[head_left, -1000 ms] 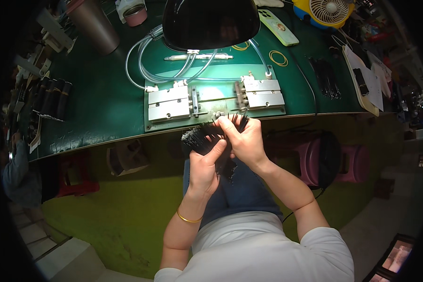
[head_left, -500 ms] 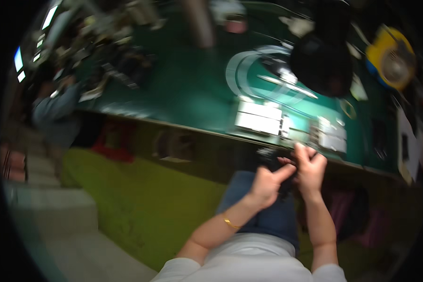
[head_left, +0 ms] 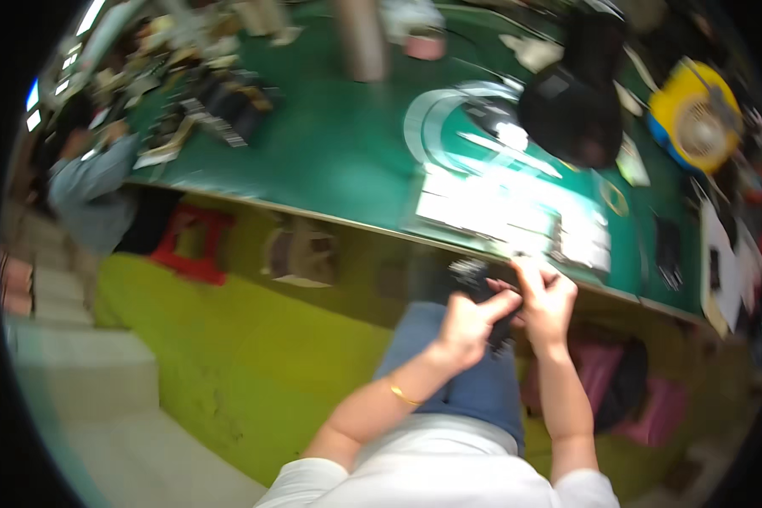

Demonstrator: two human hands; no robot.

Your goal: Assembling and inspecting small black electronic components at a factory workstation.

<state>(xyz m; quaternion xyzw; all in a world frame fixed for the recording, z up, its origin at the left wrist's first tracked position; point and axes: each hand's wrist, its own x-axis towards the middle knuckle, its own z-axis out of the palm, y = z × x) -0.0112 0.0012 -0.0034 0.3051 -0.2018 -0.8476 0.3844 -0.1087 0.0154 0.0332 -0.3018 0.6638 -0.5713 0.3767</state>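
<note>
In front of the table's near edge, above my lap, my left hand [head_left: 468,328] is closed around a dark, bundled thing [head_left: 472,279], its thumb pointing right. Black ends of this bundle show above and below the fingers; its kind is too blurred to make out. Close beside it on the right, my right hand [head_left: 548,302] has its fingers bent and pinched together, and whatever lies between them is hidden. Just beyond the hands, a pale blocky fixture [head_left: 457,207] sits at the table edge, washed out by bright light.
A black lamp head [head_left: 571,114] hangs over the green table [head_left: 313,152]. A yellow and blue fan-like device [head_left: 698,118] stands at the right, a pink tape roll [head_left: 424,43] at the back. Leftward are dark strips [head_left: 220,110], a red stool [head_left: 190,241] and another person's sleeve [head_left: 93,190].
The whole view has shifted slightly, so the scene lies a little further left. Glare on the pale fixture has grown. Both hands stay close together at the dark bundle.
</note>
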